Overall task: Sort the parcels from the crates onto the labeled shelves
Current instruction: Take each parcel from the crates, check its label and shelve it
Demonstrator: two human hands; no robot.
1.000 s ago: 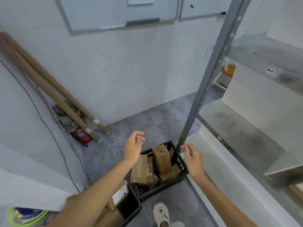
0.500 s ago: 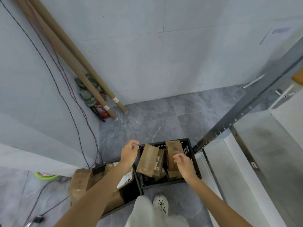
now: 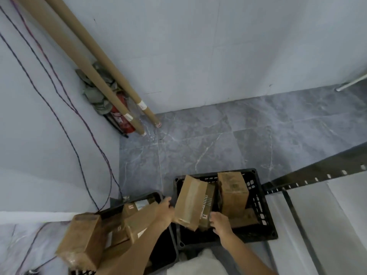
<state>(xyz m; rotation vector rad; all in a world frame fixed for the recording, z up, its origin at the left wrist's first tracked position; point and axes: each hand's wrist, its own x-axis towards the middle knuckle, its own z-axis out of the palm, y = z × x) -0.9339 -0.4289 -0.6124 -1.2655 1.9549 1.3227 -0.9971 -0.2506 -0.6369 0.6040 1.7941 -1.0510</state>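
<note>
Both hands have come down onto the parcel (image 3: 190, 203).
Left hand (image 3: 165, 213) and right hand (image 3: 220, 225) curl their fingers (image 3: 214, 215) round its lower edges; brown, creased, tilted along the crate's (image 3: 258, 205) left edge.

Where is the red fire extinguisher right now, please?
In the head view, the red fire extinguisher sits left of centre in the wall corner on the floor, partly hidden behind the two leaning cardboard tubes.

A storeroom is indicated: black crates (image 3: 266, 221) packed with cardboard parcels (image 3: 233, 190) are set on a grey tiled floor (image 3: 218, 139) beside metal shelving (image 3: 317, 174).
</note>
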